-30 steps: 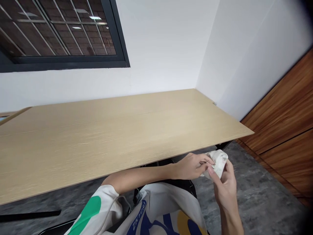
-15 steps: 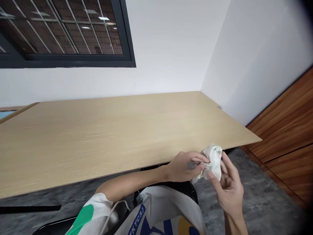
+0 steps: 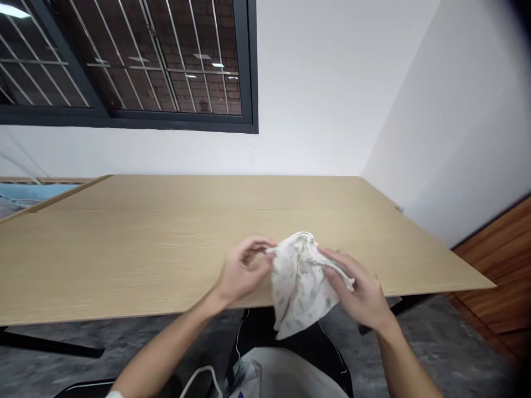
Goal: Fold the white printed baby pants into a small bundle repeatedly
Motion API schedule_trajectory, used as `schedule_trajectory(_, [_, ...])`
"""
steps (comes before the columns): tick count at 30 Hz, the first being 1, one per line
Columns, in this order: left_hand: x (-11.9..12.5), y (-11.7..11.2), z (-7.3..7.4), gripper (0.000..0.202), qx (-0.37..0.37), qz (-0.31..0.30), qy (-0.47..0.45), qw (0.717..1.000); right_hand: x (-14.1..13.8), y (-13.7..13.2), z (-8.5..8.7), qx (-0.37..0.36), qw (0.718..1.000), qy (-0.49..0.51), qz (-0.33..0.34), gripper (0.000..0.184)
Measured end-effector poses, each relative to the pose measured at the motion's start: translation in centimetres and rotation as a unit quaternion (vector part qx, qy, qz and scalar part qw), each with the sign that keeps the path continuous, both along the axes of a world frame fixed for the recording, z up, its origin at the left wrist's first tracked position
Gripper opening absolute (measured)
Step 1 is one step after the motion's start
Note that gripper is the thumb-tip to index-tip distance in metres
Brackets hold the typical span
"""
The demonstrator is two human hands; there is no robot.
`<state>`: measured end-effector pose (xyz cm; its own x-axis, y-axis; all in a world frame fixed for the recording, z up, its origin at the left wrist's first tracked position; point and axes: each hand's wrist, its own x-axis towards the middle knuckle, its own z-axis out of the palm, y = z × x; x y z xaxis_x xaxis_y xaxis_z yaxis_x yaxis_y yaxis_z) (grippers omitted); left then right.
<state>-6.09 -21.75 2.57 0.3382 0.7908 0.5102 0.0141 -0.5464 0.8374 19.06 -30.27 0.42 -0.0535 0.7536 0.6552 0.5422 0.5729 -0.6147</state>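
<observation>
A thin white cloth [image 3: 302, 284] with a faint floral print hangs between my two hands, partly unfolded and creased, over the table's front edge. My left hand [image 3: 248, 268] pinches its upper left corner between thumb and fingers. On the other side, my right hand [image 3: 359, 287] is closed around the gathered right part, thumb in front and fingers behind. The cloth's lower corner dangles above my lap. Motion blurs the hands and fabric slightly.
A light wooden table [image 3: 166, 243] stretches in front of me to a white wall [image 3: 315, 88]. A dark-framed barred window [image 3: 166, 66] is at upper left. Wooden panelling [image 3: 506, 276] stands at right, with grey floor [image 3: 435, 342] below.
The bundled cloth has been opened out and now hangs down. Both hands have moved left, farther apart, to in front of my body. My view has shifted left.
</observation>
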Motion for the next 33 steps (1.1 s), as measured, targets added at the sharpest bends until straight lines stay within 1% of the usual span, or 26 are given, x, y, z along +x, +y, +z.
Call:
schedule_trajectory(2, [-2.9,1.6,1.0,0.008,0.033,0.084,-0.012,0.996,1.0,1.9,1.0,-0.010,1.000,0.014,-0.019,0.038])
schedule_trajectory(3, [-4.1,2.5,1.4,0.003,0.059,0.107,0.002,0.993,1.3,3.0,1.4,-0.019,0.999,0.016,-0.024,0.038])
schedule_trajectory(5, [-6.0,4.0,2.1,0.010,0.109,0.120,0.062,0.985,1.6,5.3,2.1,-0.039,0.999,-0.002,-0.014,0.038])
schedule_trajectory(7, [-7.2,5.6,2.6,0.018,0.145,0.122,0.136,0.972,1.2,7.8,2.6,-0.039,0.998,-0.050,0.014,0.030])
schedule_trajectory(9, [-7.8,7.4,2.6,0.022,0.157,0.143,0.198,0.957,0.6,10.7,2.6,-0.015,0.994,-0.102,0.040,0.023])
schedule_trajectory(10, [-8.0,8.5,2.3,0.023,0.153,0.154,0.228,0.949,0.3,12.2,2.3,-0.003,0.991,-0.122,0.050,0.021])
schedule_trajectory(11, [-8.1,9.6,1.9,0.025,0.145,0.161,0.256,0.942,0.0,13.8,1.8,0.006,0.989,-0.137,0.056,0.022])
schedule_trajectory(13, [-8.2,12.1,0.4,0.029,0.114,0.158,0.312,0.930,-0.3,17.2,0.2,0.004,0.986,-0.157,0.057,0.024])
schedule_trajectory(15, [-8.0,14.6,-1.7,0.032,0.081,0.144,0.364,0.916,-0.3,20.6,-2.0,-0.023,0.982,-0.179,0.048,0.025])
schedule_trajectory(18, [-7.2,17.9,-5.2,0.034,0.047,0.133,0.437,0.889,0.0,25.2,-5.8,-0.071,0.971,-0.228,0.021,0.024])
schedule_trajectory(21, [-5.9,20.4,-8.2,0.036,0.030,0.137,0.470,0.871,0.4,28.8,-8.9,-0.104,0.960,-0.261,-0.009,0.025])
schedule_trajectory(23, [-5.1,21.8,-9.7,0.040,0.023,0.141,0.481,0.865,0.7,30.7,-10.4,-0.117,0.956,-0.268,-0.030,0.027])
schedule_trajectory(25, [-4.3,23.0,-10.9,0.042,0.017,0.144,0.490,0.860,1.1,32.4,-11.4,-0.127,0.953,-0.272,-0.044,0.030])
schedule_trajectory(28, [-3.3,24.9,-12.0,0.044,0.013,0.154,0.496,0.855,1.7,34.4,-12.3,-0.139,0.945,-0.291,-0.057,0.033])
schedule_trajectory(33, [-1.3,27.4,-12.7,0.043,0.015,0.193,0.496,0.847,2.3,36.8,-12.7,-0.148,0.939,-0.298,-0.087,0.037])
